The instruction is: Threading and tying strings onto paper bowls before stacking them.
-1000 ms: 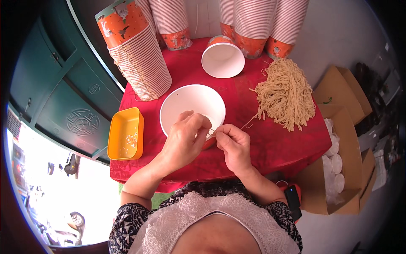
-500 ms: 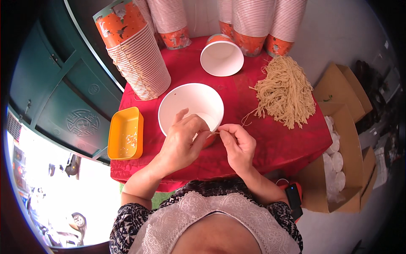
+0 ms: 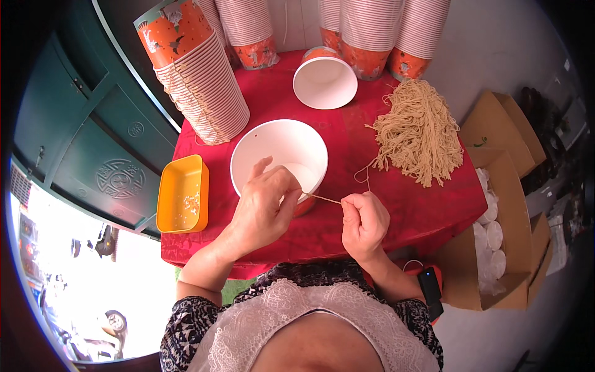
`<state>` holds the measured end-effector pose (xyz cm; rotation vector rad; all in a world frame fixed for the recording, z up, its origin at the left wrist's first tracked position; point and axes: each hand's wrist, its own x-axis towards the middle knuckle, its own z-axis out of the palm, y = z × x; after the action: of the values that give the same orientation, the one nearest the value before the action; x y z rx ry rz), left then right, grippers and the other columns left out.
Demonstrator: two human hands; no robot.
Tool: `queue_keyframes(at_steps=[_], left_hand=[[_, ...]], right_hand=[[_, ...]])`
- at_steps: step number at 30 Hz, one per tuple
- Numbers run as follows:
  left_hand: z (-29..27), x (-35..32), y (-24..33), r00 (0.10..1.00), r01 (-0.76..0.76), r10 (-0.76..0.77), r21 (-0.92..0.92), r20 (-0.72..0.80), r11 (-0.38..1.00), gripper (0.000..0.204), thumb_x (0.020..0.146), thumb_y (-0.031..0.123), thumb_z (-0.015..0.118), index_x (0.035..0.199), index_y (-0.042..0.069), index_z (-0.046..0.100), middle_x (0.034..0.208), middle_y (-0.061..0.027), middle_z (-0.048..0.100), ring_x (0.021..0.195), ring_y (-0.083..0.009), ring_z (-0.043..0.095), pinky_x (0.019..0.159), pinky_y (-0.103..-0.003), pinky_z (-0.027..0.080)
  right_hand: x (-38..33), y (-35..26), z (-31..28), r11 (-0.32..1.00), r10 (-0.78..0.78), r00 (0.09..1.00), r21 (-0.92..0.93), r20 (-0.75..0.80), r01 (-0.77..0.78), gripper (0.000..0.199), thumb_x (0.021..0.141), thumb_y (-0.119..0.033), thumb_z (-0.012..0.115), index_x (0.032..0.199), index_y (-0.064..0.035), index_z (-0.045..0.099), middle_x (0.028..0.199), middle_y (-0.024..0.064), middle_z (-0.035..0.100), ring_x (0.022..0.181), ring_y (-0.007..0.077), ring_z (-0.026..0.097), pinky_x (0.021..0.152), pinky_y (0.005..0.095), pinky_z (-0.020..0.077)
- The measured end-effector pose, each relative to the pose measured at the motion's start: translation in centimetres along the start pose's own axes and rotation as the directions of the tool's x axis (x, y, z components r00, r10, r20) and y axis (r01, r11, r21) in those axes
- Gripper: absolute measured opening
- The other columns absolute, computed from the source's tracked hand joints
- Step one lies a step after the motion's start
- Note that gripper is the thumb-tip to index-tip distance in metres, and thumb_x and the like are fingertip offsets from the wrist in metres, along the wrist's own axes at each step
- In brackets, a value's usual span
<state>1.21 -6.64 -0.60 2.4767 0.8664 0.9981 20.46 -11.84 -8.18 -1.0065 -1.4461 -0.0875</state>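
Note:
A paper bucket (image 3: 279, 142), white inside with a small hole near its far left rim, stands at the table's middle. My left hand (image 3: 263, 208) pinches its near rim, fingers reaching over the edge and inside. From that spot a thin beige string (image 3: 325, 199) stretches taut to the right. My right hand (image 3: 364, 224) is closed on the string between thumb and curled fingers, in front of the bucket. Whether the left fingertips grip the string too is hidden. A loose bundle of similar strings (image 3: 421, 133) lies farther right, with a strand trailing from it.
On the red-covered table (image 3: 396, 217), a yellow box (image 3: 162, 201) with small white bits sits left. Behind it leans a tall stack of buckets (image 3: 201, 93) with strings. A second bucket (image 3: 325, 84) lies tipped at the back, near wrapped stacks (image 3: 369, 37). A cardboard box (image 3: 514, 211) stands right.
My right hand has moved right and slightly toward me, drawing out a longer length of string from the rim. The left hand stays at the bucket's near rim.

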Motion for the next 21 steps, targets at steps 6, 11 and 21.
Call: queue_keyframes(at_steps=[6,11,21], left_hand=[[0.2,0.0,-0.1,0.999,0.035,-0.035,-0.004,-0.023,0.999,0.011,0.081,-0.007,0.061,0.082,0.003,0.056,0.077,-0.0093,0.059,0.078,-0.0301,0.062,0.106,-0.052,0.04],[0.1,-0.1,0.1,0.999,0.039,-0.038,0.029,-0.037,0.999,0.01,0.081,-0.006,0.063,0.081,0.002,0.057,0.076,-0.0103,0.059,0.076,-0.0307,0.061,0.107,-0.051,0.039],[-7.8,1.5,-2.3,0.975,-0.041,-0.038,0.345,0.218,0.938,0.044,0.073,-0.014,0.055,0.111,0.003,0.068,0.134,-0.0136,0.059,0.126,-0.0363,0.049,0.103,-0.044,0.047]], right_hand=[[-0.8,0.8,-0.2,0.998,-0.054,0.998,-0.024,0.03,0.055,0.012,0.084,0.001,0.066,0.081,-0.0037,0.056,0.066,0.0099,0.05,0.054,0.0273,0.05,0.048,0.0376,0.0372],[-1.0,1.3,0.2,0.999,-0.029,0.999,-0.015,0.029,0.03,0.01,0.086,0.0,0.065,0.083,-0.0025,0.056,0.067,0.011,0.051,0.056,0.0286,0.052,0.049,0.0377,0.0389],[1.9,3.8,-2.3,0.943,0.3,0.95,0.178,-0.09,-0.281,0.006,0.097,-0.002,0.06,0.091,0.0006,0.061,0.078,0.0022,0.057,0.066,0.0094,0.05,0.059,0.0248,0.0413]])
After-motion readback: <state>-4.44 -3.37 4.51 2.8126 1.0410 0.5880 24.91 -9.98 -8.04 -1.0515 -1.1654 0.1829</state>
